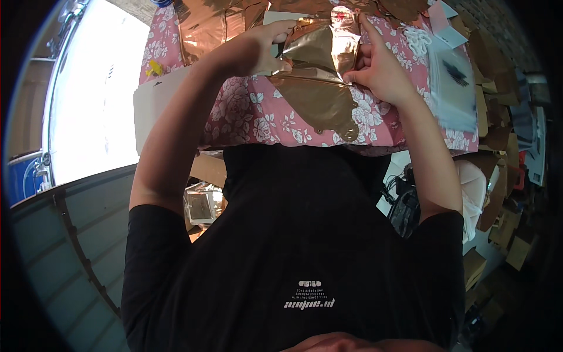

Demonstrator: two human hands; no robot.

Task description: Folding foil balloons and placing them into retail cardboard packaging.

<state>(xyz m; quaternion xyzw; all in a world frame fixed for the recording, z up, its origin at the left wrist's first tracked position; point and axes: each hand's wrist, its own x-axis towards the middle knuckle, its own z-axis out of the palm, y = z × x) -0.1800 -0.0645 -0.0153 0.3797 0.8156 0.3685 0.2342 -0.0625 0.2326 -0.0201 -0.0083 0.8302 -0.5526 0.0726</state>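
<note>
Head view: cluttered room, bright window at the left, cardboard boxes (498, 217) stacked at the right. Surface (264, 117) covered with a pink floral cloth, seen past the person's black shirt (293, 234).

Gold foil balloon (319, 76), flat and uninflated, lies on the cloth between both hands. Long axis runs away from the person toward the near edge of the surface; the far end folds up shiny between the fingers, the near end tapers to a rounded tip just short of the cloth's edge.

Left hand (258, 50): fingers clamped on the balloon's left edge, thumb on top, pinching the foil. Right hand (381, 70): fingers closed on the right edge, index finger stretched up along the far part of the foil.

Beyond the fingers: more crumpled gold foil sheets (217, 23). Right of the right-hand fingers: stack of clear plastic bags (454, 82). Left of the left-hand fingers: a white board (155, 105) at the surface edge and a small yellow item (155, 67) on the cloth.
</note>
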